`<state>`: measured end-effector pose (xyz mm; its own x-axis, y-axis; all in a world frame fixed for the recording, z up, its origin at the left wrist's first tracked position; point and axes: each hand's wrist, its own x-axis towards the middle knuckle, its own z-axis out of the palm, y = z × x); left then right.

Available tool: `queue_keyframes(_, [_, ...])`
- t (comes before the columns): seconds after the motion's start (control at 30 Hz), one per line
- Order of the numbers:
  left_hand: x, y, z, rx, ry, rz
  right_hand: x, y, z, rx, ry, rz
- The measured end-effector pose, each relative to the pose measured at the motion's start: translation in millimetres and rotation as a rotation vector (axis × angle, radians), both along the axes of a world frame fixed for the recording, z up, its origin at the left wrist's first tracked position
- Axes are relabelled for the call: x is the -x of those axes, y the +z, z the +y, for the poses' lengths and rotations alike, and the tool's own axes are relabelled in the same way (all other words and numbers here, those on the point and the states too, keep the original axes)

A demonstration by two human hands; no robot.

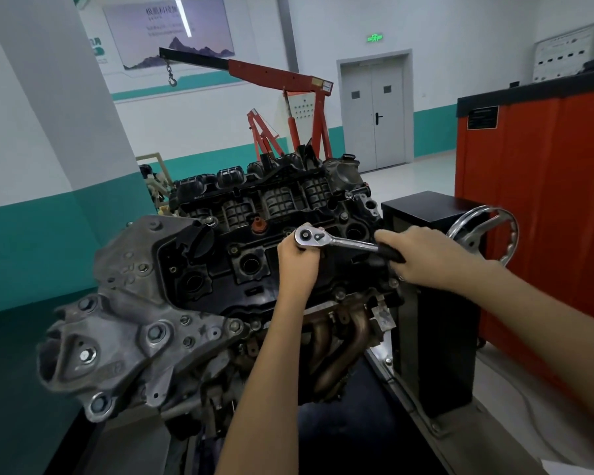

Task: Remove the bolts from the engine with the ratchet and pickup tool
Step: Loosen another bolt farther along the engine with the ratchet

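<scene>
Chrome on the ratchet (343, 242) catches the light at the centre of the frame. Its head sits over the black valve cover (254, 286) on top of the engine (144, 303), which fills the middle and lower left. Your left hand (297, 265) is curled round the underside of the head, gripping it. Your right hand (422, 258) is wrapped round the dark handle grip, just right of centre. The bolt itself is hidden under the head and your fingers, so I cannot tell how far out it is, and the pickup tool is nowhere in view. This looks like the loosening stroke. Press the head straight down with your left hand so the socket sits square on the bolt. Pull the handle in a flat, even arc with your right rather than jerking. Mind your knuckles near the cover's ribs if the bolt breaks free suddenly.
</scene>
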<state>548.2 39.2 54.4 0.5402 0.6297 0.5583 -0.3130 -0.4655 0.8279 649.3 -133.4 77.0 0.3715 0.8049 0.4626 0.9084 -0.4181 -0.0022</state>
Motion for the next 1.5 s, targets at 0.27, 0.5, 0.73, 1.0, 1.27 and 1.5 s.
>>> queue_keyframes(0.27, [-8.5,-2.3,-7.9,0.123,0.01,-0.051,113.8,-98.3,49.6,-0.593,0.086,0.874])
queue_keyframes(0.5, [-4.4,-2.8,4.9,-0.039,-0.023,0.031,73.5,-70.0,16.3,-0.306,0.141,0.715])
queue_keyframes(0.73, [-8.7,-4.6,2.2,-0.015,-0.002,-0.026,2.9,-7.5,-4.4,-0.007,0.022,0.16])
queue_keyframes(1.0, [-15.7,-3.4,-3.8,0.038,0.038,-0.047,121.7,-98.9,52.4,-0.613,0.069,0.978])
queue_keyframes(1.27, [-7.3,-1.3,5.3,-0.103,-0.039,0.042,48.7,-53.9,1.1,-0.238,0.135,0.642])
queue_keyframes(1.5, [-4.9,-3.7,3.6,-0.049,-0.023,-0.007,7.6,-23.3,2.2,-0.056,-0.061,0.155])
